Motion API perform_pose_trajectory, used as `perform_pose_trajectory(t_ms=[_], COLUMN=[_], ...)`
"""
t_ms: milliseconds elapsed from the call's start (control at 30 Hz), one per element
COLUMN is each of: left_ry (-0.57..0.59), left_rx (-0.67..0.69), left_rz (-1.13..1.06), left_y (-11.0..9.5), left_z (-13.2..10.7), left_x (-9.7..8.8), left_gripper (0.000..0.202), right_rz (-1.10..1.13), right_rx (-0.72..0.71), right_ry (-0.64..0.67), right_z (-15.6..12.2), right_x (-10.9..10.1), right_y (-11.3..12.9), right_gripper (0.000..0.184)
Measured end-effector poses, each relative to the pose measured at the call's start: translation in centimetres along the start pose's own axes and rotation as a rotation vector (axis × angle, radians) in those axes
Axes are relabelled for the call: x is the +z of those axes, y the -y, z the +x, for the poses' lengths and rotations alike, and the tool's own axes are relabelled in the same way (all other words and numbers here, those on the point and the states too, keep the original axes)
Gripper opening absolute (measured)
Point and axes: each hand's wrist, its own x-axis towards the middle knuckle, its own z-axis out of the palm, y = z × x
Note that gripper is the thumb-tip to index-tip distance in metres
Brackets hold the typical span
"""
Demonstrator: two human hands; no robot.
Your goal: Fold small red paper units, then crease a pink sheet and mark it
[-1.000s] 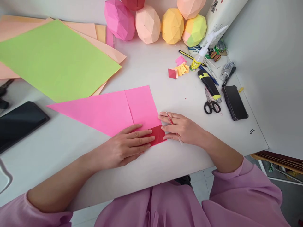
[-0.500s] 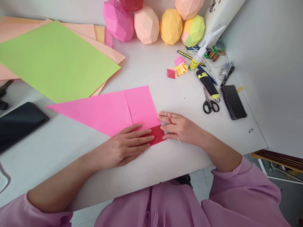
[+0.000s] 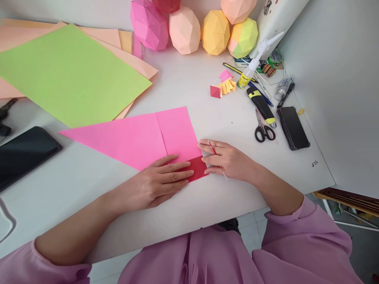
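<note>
A large pink paper sheet (image 3: 133, 136), folded with a slanting edge at the left and a crease line near its right part, lies on the white table. Along its lower right border is a smaller red paper piece (image 3: 197, 167). My left hand (image 3: 160, 181) rests flat over the red piece and the pink sheet's lower edge, fingers spread out. Tucked between the fingers of my right hand (image 3: 226, 159) is a thin red-and-clear stick (image 3: 212, 148), much like a pen refill. That hand's fingertips touch the right edges of both papers.
Green paper (image 3: 74, 75) tops a stack at the left, beside a dark phone (image 3: 26, 156). Faceted paper balls (image 3: 185, 30) line the back. Scissors (image 3: 264, 130), a utility knife (image 3: 260, 105), a glue bottle (image 3: 245, 77), folded paper bits (image 3: 225, 86) and another phone (image 3: 293, 128) lie rightward.
</note>
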Motion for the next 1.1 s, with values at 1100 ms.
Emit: perform_pose_trajectory(t_ms=[1100], left_ry=[-0.17], left_rx=[-0.035], left_rz=[-0.056], left_y=[-0.45], left_z=[0.31], left_x=[-0.23], left_gripper=[0.023], right_rz=[-0.002], right_rx=[0.032], right_ry=[0.02], right_z=[-0.05], right_x=[-0.18], right_y=[0.37], right_gripper=[0.017])
